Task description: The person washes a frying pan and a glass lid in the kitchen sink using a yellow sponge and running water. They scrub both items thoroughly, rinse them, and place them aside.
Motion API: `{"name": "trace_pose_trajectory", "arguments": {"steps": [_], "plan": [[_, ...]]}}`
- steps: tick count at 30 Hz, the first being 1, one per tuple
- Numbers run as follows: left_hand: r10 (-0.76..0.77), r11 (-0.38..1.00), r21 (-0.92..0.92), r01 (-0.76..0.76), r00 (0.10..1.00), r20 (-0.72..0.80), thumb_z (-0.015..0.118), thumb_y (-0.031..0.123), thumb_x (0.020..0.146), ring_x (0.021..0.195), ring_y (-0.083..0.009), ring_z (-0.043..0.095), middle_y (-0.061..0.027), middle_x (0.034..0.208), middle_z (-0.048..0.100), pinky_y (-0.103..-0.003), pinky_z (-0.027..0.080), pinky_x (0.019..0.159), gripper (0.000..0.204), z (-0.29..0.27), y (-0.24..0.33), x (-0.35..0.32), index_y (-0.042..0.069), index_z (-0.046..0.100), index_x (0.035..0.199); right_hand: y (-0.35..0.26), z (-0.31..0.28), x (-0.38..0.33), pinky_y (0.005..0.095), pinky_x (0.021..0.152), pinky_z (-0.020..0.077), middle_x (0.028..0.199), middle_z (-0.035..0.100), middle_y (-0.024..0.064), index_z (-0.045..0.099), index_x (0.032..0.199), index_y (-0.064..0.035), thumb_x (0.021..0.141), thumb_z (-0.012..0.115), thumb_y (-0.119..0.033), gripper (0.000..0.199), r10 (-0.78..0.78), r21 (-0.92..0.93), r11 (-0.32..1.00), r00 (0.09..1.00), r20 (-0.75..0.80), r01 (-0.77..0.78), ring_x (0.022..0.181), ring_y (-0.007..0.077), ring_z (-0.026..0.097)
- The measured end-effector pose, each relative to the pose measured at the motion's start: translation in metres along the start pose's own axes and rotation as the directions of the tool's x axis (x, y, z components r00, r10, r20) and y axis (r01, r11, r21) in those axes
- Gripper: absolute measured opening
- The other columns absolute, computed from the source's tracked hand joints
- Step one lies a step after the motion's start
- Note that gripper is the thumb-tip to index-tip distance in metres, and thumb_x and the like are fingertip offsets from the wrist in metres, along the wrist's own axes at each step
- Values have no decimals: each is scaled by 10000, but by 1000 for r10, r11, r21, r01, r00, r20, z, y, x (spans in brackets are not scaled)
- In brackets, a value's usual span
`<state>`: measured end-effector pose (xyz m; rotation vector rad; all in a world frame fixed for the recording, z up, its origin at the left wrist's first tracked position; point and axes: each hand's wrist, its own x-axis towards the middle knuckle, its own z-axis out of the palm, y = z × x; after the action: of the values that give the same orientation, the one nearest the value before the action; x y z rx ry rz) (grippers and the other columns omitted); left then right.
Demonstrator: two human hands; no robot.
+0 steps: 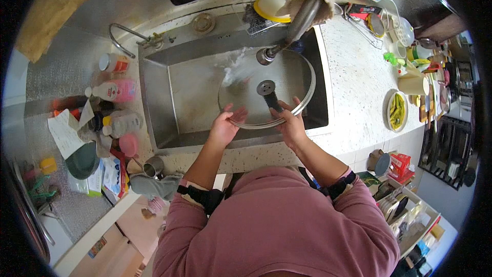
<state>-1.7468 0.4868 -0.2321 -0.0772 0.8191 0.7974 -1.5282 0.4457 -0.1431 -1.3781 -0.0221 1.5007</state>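
Over the sink, both my hands hold a large, round, clear glass lid with a metal rim. My left hand is at its near left edge, fingers partly behind the glass. My right hand grips the near right rim, thumb and fingers closed on it. A dark knob with a round metal top shows near the lid's middle. The faucet head hangs just above the far part of the lid. White splashing water shows at the lid's far left.
Several bottles, including a pink one, line the left counter. A metal cup sits at the sink's near left corner. A wire rack stands behind the sink. On the right counter are a plate of green vegetables and a cream pitcher.
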Motion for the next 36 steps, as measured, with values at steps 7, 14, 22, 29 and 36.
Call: {"name": "trace_pose_trajectory", "arguments": {"steps": [7,14,22,29,36], "plan": [[258,954,170,-247,965,-42,468,-6,867,1092,-342,577,-244,1244,529,-437,486,903,515,7,10,-35,151,310,1332,14,-19,26,490,921,499,1438,343,190,82,1480,-235,773,467,17,844,135,206,959,951,277,-196,1203,370,506],[477,848,340,-406,865,-157,518,-6,847,1074,-356,581,-239,1220,548,-472,502,871,573,14,11,-52,136,300,1358,45,-21,62,452,923,500,1424,364,204,170,1446,-90,847,537,-94,702,262,221,919,924,278,-327,1171,360,519],[532,836,327,-440,796,-289,535,-22,860,979,-301,624,-194,1174,576,-444,526,815,567,27,22,-64,133,290,1347,25,-14,63,416,908,502,1372,450,167,255,1417,-49,865,524,-125,619,288,25,949,896,337,-314,1173,328,527],[543,838,287,-464,762,-352,542,-19,838,959,-302,633,-172,1099,592,-443,530,820,570,40,6,-67,140,294,1327,3,-34,108,376,885,484,1255,548,136,419,1314,-44,897,530,-179,453,183,-334,933,976,116,-136,1125,264,562],[524,848,311,-429,769,-367,540,-18,825,949,-302,638,-167,1094,594,-432,537,814,603,59,-21,-54,124,272,1346,-159,-39,214,374,642,445,870,584,110,552,1122,17,805,507,-134,354,-350,-544,781,936,26,307,764,210,540]]}}
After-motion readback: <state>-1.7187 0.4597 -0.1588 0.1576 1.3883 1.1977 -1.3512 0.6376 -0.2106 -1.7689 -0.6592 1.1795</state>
